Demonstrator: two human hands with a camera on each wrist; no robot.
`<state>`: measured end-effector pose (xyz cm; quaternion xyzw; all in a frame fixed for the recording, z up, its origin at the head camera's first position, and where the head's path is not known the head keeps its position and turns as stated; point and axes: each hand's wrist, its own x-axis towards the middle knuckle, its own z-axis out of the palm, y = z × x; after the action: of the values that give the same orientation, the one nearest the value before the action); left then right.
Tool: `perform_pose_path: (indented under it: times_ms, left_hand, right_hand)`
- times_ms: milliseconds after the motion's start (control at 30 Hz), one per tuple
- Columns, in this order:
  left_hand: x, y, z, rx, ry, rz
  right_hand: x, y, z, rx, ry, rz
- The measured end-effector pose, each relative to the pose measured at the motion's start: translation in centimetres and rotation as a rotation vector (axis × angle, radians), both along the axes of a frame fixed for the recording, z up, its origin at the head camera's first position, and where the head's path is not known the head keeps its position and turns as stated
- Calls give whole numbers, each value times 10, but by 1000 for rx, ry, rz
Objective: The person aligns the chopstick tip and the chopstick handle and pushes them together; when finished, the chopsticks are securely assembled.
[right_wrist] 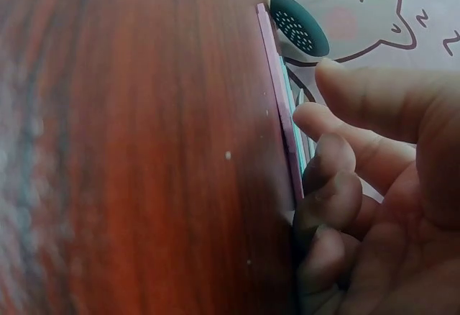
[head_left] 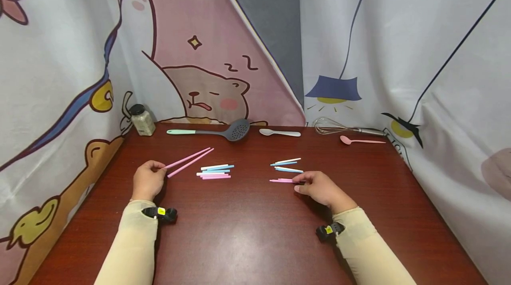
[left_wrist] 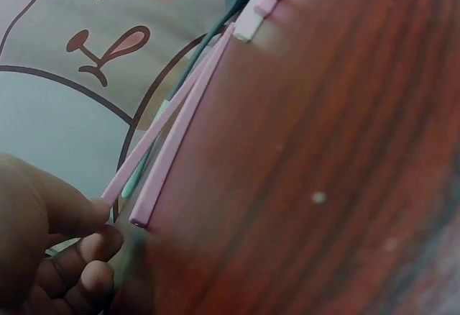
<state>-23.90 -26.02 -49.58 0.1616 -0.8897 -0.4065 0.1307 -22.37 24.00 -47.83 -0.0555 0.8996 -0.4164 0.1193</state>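
Two sleeves (head_left: 133, 240): we see both pale yellow arms reach in from the near edge of the bench (head_left: 239, 245), a black strap on each wrist.
Right hand (head_left: 319, 187): we find thumb and fingers spread, one fingertip touching the short pink sticks (head_left: 281, 180), midway between near and far edges.
Left hand (head_left: 148, 181): we have it by the left edge, pinching the near end of one long pink stick (head_left: 185, 159).
Second long pink stick (head_left: 191, 162): just beside the pinched one, slanting toward the far edge.
Middle bundle (head_left: 215, 171): we make out white, blue and pink sticks, left of the bench's centre.
White and blue pairs (head_left: 288, 170): beyond the right hand's pink ones.
Pink spoon (head_left: 363, 141): near the far right corner.
Far edge: we read, from the left corner, jar (head_left: 143, 121), slotted skimmer (head_left: 238, 130), white spoon (head_left: 281, 133), whisk (head_left: 339, 127).
Backdrop (head_left: 215, 85): cartoon-bear cloth behind that edge.
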Motion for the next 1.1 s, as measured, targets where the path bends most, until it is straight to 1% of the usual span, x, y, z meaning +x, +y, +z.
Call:
perform_pose_path:
  times_ms: [233,433,533,600,667,733,767,833,900,967,1033,1100]
  left_hand:
    - [-2,0,-4,-72,-16,-38]
    - [-2,2,-4,-98,-24,-53]
    - [-2,9,-1,-113,8,-69]
    - [-1,17,1,-128,50,-83]
    - [0,28,5,-134,103,-113]
    - [1,39,8,-128,144,-163]
    - [2,45,9,-121,156,-200]
    - [4,57,11,-111,158,-293]
    - [6,66,11,-109,132,-391]
    - [7,74,11,-114,103,-474]
    - [9,79,10,-128,76,-529]
    - [10,81,9,-143,56,-561]
  right_hand:
    - [1,-1,1,1,3,5]
    - [2,0,0,-23,5,9]
    - [2,0,1,-29,3,9]
    - [1,1,1,-24,3,15]
    - [1,0,1,-18,-2,14]
    - [1,0,2,-9,-7,15]
    - [1,0,2,-5,-9,13]
    - [1,0,2,1,-8,11]
    - [1,0,2,7,-1,14]
    - [1,-1,2,19,9,24]
    - [2,-2,2,32,10,35]
    - [2,-2,2,41,10,51]
